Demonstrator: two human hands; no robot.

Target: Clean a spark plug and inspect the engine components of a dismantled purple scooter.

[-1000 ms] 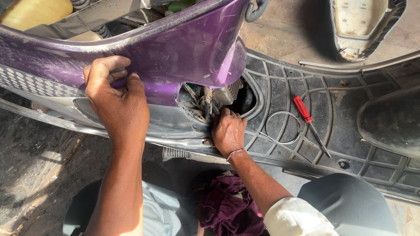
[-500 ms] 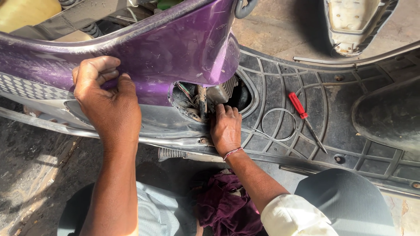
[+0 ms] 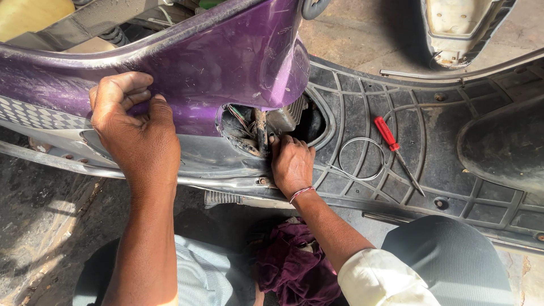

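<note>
My left hand (image 3: pixel 135 126) rests on the purple scooter body panel (image 3: pixel 226 62), fingers curled against its lower edge. My right hand (image 3: pixel 292 164) reaches into the dark opening (image 3: pixel 266 124) under the panel, where wires and grimy parts show; its fingertips are hidden inside, so what they touch is unclear. A thin thread band circles that wrist.
A red-handled screwdriver (image 3: pixel 395 150) and a loop of thin steel cable (image 3: pixel 362 160) lie on the black ribbed footboard (image 3: pixel 464 187). A maroon rag (image 3: pixel 294 263) lies by my knees. A detached pale seat part (image 3: pixel 453 22) lies on the concrete beyond.
The view has drifted slightly, so everything sits a little lower left in frame. Both hands keep their places on the panel and in the opening.
</note>
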